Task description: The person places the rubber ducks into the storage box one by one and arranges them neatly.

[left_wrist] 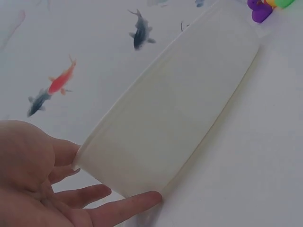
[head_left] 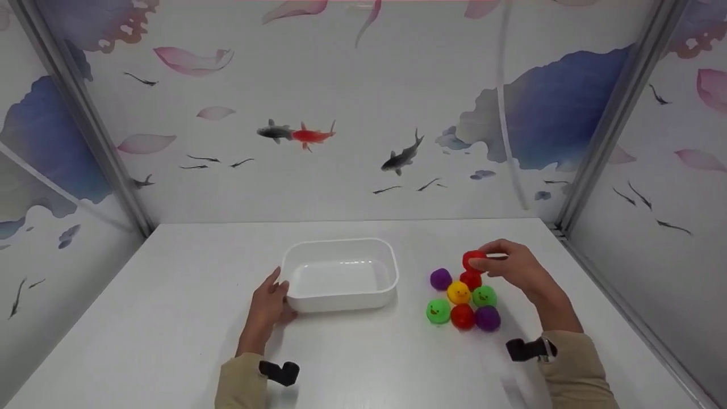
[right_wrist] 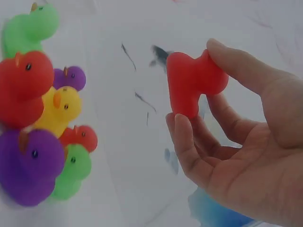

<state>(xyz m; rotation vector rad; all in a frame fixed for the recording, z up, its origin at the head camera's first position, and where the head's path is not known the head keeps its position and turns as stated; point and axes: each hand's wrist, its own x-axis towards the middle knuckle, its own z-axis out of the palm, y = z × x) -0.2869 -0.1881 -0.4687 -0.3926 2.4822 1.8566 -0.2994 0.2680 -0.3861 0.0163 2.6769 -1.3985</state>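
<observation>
A white plastic basin (head_left: 341, 302) stands on the table, and its outer side wall (left_wrist: 165, 109) shows in the left wrist view. My left hand (head_left: 268, 301) holds it at the near left corner, thumb at the rim and other fingers along the outside. A red rubber duck (right_wrist: 191, 78) is pinched between the thumb and fingers of my right hand (head_left: 514, 266). Just below that hand, several rubber ducks stand in a cluster, among them a yellow duck (head_left: 459, 293), a green duck (head_left: 438, 311), a purple duck (head_left: 487, 318) and another red duck (head_left: 463, 316).
White panels (head_left: 352, 187) printed with fish and petals enclose the table (head_left: 352, 363) at the back and both sides. Metal posts (head_left: 613, 113) stand at the back corners. The duck cluster lies to the right of the basin.
</observation>
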